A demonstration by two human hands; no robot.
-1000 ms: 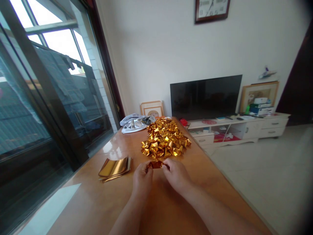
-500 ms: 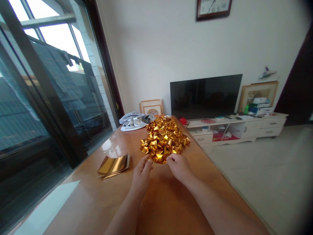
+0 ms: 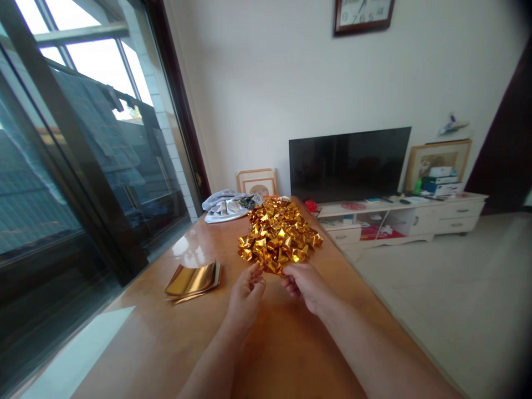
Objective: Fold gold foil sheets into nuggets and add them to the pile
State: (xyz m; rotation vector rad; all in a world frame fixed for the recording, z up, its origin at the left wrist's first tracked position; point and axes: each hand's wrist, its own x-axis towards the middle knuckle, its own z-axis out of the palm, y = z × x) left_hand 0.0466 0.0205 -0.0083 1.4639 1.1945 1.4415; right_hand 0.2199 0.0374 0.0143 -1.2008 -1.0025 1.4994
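Observation:
Shiny gold foil pieces folded into ingot shapes lie in a long pile (image 3: 282,227) down the middle of the table. At the pile's near end, a folded gold foil piece (image 3: 272,269) is between my two hands. My left hand (image 3: 247,291) is closed, with its fingertips at the left end of this piece. My right hand (image 3: 306,285) pinches the right end with thumb and forefinger, its other fingers curled below. Fingers partly hide both ends. Left of my hands lies a stack of flat gold foil sheets (image 3: 193,279), slightly curled, with a few edges sticking out.
The glossy wooden table (image 3: 166,349) runs away from me. Crumpled grey cloth (image 3: 226,206) lies at its far left corner, and a pale sheet (image 3: 83,352) at the near left edge. Beyond stand a television (image 3: 349,166) and a low white cabinet (image 3: 432,219).
The foil piece between my hands has tilted and shows less bright face. My left hand has turned slightly and shifted right; the fingers of my right hand now show below its thumb.

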